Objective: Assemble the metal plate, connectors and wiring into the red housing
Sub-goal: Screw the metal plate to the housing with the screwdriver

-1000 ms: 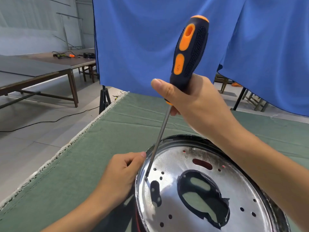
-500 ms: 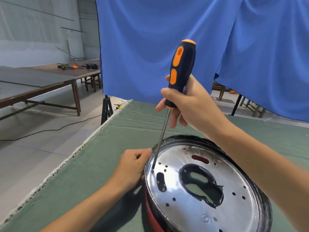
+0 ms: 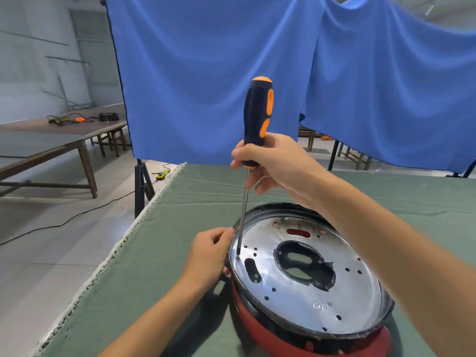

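- Firmly, the right hand grips the lower end of the black-and-orange handle of one screwdriver, held close to upright; its thin shaft runs down to a tip resting at the left edge of the metal plate, beside a small hole.
- Alongside, the left hand has its fingers curled against the left rim of the plate and housing, steadying them; thumb and forefinger close together just beside the shaft, though whether they pinch a screw I cannot tell.
- Outward from there, the one shiny round plate already sits in the top of the one red housing, which lies on the green tabletop; a large opening at the plate's middle shows dark parts beneath.
- By my reading, the seating of the plate is done and its fastening is in hand; many of the small holes look open, so most screws seem yet to go in.
- No connectors or wiring can be made out; whether they are fitted below the plate is hidden.
- Behind hang blue cloth backdrops; to the left stand brown tables.
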Available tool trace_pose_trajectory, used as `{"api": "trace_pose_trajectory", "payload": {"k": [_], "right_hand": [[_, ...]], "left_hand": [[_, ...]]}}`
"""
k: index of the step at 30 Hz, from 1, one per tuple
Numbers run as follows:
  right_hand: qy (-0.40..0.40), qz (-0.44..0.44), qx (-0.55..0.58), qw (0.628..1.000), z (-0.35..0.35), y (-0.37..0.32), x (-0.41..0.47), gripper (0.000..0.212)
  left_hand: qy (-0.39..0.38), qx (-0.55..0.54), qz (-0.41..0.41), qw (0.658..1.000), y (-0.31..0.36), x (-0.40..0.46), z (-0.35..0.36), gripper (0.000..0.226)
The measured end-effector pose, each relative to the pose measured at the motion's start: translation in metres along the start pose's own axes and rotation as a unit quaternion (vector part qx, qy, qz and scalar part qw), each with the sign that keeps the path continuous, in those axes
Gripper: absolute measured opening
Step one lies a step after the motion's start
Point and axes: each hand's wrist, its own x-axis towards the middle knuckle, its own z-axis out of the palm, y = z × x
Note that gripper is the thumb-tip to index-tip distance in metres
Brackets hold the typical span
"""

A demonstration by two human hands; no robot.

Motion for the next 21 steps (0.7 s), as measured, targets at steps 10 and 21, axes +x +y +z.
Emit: {"api": "trace_pose_trajectory", "payload": {"k": [10, 21], "right_hand": [[0.097, -0.073, -0.121, 0.985, -0.003, 0.012, -0.002, 0.02], [-0.028, -0.027, 0.009, 0.999, -0.008, 0.006, 0.004, 0.023]], "left_hand": [[-0.011, -0.005, -0.012, 1.0, 0.003, -0.001, -0.001, 0.04], [-0.061, 0.08, -0.031, 0.994, 0.02, -0.002, -0.008, 0.034]]}}
